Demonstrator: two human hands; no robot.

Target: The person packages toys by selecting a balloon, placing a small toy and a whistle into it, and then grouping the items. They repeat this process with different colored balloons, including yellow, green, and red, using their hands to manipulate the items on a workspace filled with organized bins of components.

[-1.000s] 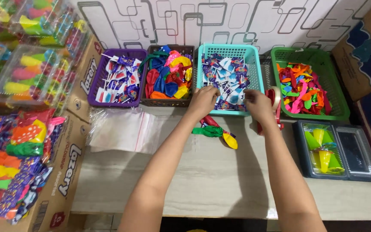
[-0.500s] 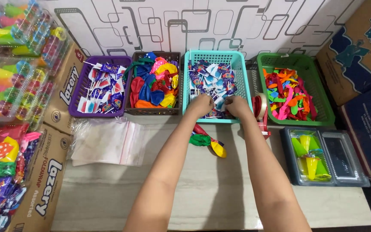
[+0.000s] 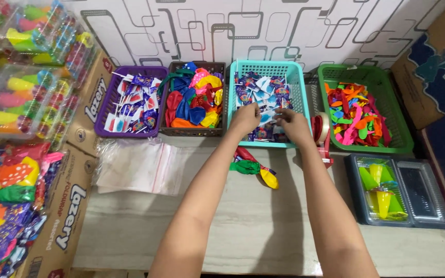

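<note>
I see both hands reaching into the teal plastic mesh basket [image 3: 295,82] at the back of the pale stone worktop [image 3: 243,226]. My left hand [image 3: 245,117] and right hand [image 3: 290,123] meet over the heap of small blue-and-white wrapped packets [image 3: 263,92] inside it. The fingers [image 3: 279,114] of both hands are curled and pinching at packets between them, though I cannot tell exactly which piece each one grips.

Just in front of the basket, between the forearms, lies a small bunch of uninflated balloons in red, green and yellow [image 3: 253,166], apart from both hands. A roll of tape on a red holder [image 3: 321,131] stands just beside the right wrist. To the left sit a brown basket of mixed balloons [image 3: 194,98] and a purple basket of packets on sticks [image 3: 130,103]; to the right, a green basket of balloons [image 3: 359,110].
</note>
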